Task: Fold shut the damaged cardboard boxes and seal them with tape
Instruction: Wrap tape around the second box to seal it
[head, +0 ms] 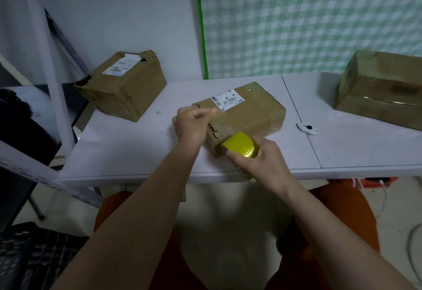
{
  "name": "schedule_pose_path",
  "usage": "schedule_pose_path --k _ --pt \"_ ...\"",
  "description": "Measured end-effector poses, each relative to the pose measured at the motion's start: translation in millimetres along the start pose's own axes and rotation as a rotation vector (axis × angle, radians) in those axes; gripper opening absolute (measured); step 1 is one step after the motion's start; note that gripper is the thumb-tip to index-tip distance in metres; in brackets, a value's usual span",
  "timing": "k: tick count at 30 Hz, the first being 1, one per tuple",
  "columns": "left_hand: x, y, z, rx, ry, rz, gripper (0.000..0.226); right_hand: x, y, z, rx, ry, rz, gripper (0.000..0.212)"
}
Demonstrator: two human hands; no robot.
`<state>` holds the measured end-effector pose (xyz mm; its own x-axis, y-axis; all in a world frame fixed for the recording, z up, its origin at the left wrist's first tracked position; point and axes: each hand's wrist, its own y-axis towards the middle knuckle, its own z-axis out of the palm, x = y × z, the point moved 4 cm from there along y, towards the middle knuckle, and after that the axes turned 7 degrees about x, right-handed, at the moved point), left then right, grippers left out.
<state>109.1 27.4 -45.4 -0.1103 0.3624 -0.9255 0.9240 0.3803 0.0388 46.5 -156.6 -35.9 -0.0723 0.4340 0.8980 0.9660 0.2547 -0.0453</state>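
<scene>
Upper left of frame: torn cardboard box [122, 85] at the white table's [127, 152] back corner, top edge ripped open, untaped. Centre: the box with the shipping label [242, 116], its near left end ragged. Your left hand [190, 124] rests at that torn end, fingers pinched at the top edge, probably holding the tape's free end down, though clear tape is hard to see. Just right, your right hand [262, 164] grips the yellow tape roll [239, 144], touching the box's near end. Small white cutter [307, 128] sits right of it. Third box [381, 88] far right. Risks: the strip could wrinkle or lift over the ragged cardboard if your pinch slips; an off-line pull leaves the tear exposed; the light box may slide
</scene>
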Motion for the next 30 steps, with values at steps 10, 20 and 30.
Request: schedule_pose_path --k 10,20,30 --pt "8.7 0.8 6.1 -0.061 0.185 -0.002 0.004 -2.4 17.9 3.1 -0.007 -0.152 0.111 0.035" --pt "24.7 3.4 16.5 -0.099 0.089 0.045 0.01 -1.6 24.8 8.1 0.037 -0.272 0.163 0.034" --pt "27.0 26.0 9.4 -0.072 -0.006 -0.129 0.088 -0.8 24.6 4.3 0.106 -0.277 0.178 0.031"
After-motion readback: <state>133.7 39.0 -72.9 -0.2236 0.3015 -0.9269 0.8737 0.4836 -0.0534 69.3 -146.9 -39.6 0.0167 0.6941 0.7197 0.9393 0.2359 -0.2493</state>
